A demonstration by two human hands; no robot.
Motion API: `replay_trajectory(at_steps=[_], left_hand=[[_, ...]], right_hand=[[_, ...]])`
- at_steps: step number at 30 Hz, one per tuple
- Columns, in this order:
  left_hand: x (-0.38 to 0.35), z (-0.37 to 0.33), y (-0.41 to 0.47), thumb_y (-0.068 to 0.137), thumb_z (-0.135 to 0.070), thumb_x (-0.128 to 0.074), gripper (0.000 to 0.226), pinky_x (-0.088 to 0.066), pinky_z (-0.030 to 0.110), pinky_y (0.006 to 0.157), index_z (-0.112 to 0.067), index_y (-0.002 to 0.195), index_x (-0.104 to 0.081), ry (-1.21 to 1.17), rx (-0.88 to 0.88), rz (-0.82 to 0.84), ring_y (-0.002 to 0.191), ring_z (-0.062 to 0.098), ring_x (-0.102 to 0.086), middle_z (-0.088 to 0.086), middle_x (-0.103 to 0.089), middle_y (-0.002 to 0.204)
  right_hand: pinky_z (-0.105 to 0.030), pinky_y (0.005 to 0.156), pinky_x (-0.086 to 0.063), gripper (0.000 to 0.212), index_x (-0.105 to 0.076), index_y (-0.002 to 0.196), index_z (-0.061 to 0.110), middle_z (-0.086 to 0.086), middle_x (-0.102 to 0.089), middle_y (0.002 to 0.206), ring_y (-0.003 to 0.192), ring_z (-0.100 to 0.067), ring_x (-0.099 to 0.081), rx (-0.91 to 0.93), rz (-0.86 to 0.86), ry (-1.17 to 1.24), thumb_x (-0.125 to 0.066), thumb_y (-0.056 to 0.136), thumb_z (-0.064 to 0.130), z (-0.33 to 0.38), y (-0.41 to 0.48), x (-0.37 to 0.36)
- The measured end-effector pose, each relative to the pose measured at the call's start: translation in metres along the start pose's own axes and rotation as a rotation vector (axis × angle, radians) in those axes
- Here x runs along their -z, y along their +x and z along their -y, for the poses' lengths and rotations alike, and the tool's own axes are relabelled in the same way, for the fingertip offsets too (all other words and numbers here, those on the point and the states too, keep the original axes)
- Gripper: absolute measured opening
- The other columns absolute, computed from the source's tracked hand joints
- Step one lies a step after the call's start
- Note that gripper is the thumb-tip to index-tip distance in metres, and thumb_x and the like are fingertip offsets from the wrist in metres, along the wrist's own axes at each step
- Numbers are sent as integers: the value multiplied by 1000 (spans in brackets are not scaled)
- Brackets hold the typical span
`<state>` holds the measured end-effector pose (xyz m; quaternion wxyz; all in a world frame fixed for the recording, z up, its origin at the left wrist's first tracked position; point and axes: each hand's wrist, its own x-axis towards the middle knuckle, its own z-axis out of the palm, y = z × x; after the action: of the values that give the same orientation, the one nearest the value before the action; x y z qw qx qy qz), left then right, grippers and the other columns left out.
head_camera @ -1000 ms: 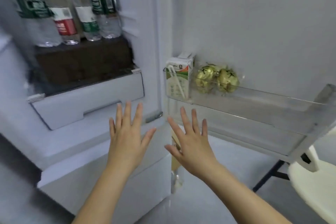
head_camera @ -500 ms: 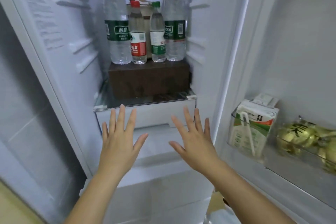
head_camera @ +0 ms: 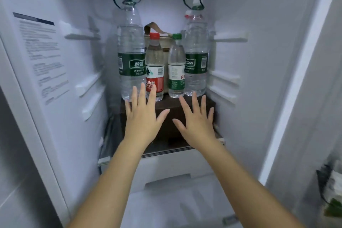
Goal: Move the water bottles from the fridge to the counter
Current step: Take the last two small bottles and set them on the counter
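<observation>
**Head view: 4 water bottles stand in the fridge, hands spread**

2 tall bottles flank 2 small ones, a red-capped bottle and a green-capped bottle, all upright on a dark box. Left hand and right hand reach in, fingers straight and splayed, holding nothing. The left fingertips cover the feet of the left tall bottle and the red-capped one; contact cannot be told. A bag shows only its top and strap, and a further red cap peeks beside the right tall bottle. The wall sticker has unreadable print; the door shelf at right is blurred and cut off.
</observation>
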<state>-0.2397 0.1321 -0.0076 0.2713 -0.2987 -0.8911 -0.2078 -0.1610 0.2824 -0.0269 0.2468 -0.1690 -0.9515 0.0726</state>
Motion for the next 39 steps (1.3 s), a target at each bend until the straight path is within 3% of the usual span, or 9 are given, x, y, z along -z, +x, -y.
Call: replay_trajectory(at_steps=[8,11,15,19,22,25,29,34,39], left_hand=[[35,-20,118,93,-45,-55,77,-31,48,111,-22,154,-14,94,-49,-172,144,32,-20,12,-11,161],[53,-24,149,92,-40,-59,75,-43,47,100,-21,152,-18,126,-77,-190,137,34,-31,14,-19,158],[72,-26,180,95,-33,-56,59,-48,38,71,-19,145,-27,139,-99,-151,109,30,-54,13,-43,135],[87,-25,205,98,-32,-52,37,-43,35,69,-16,132,-47,273,-100,-80,102,29,-59,11,-56,120],[92,-22,221,96,-25,-56,29,-47,34,74,-16,124,-58,246,-70,10,100,29,-60,10,-62,114],[95,-22,230,95,-25,-59,30,-53,36,80,-14,123,-60,228,-48,66,97,28,-62,10,-63,112],[96,-25,231,96,-29,-59,31,-57,35,75,-11,121,-62,174,-34,119,85,27,-64,11,-63,107],[98,-26,220,98,-23,-54,28,-48,32,69,-8,122,-60,85,-32,90,84,24,-56,12,-61,112],[100,-30,200,97,-15,-56,24,-45,30,75,-10,120,-58,-10,-27,15,88,19,-52,7,-58,108]], right_hand=[[-62,119,1,73,3,158,36,-5,19,165,150,-35,18,-1,-145,-16,-41,101,50,15,114,50],[-59,121,-5,70,-4,158,35,-4,12,166,152,-31,13,50,-204,27,-43,101,45,19,147,74],[-49,116,-28,58,-24,155,28,-7,-18,164,149,-28,-19,93,-274,20,-45,102,37,16,175,95],[-41,82,-55,51,-30,151,39,-5,-49,136,108,-23,-55,150,-219,-40,-45,102,35,15,195,108],[-37,72,-55,46,-36,146,43,-5,-52,126,93,-21,-57,169,-150,-84,-46,102,36,17,208,116],[-38,78,-54,40,-46,140,38,-5,-56,124,97,-22,-58,189,-93,-96,-50,102,28,20,220,123],[-42,91,-53,25,-62,123,31,-6,-63,126,105,-26,-62,210,-14,-34,-53,101,22,26,225,124],[-40,80,-56,48,-65,110,37,-1,-62,118,97,-24,-61,180,-104,14,-48,90,-5,24,214,122],[-28,60,-43,30,-63,115,35,-2,-54,111,86,-22,-56,170,-226,44,-47,102,13,14,193,122]])
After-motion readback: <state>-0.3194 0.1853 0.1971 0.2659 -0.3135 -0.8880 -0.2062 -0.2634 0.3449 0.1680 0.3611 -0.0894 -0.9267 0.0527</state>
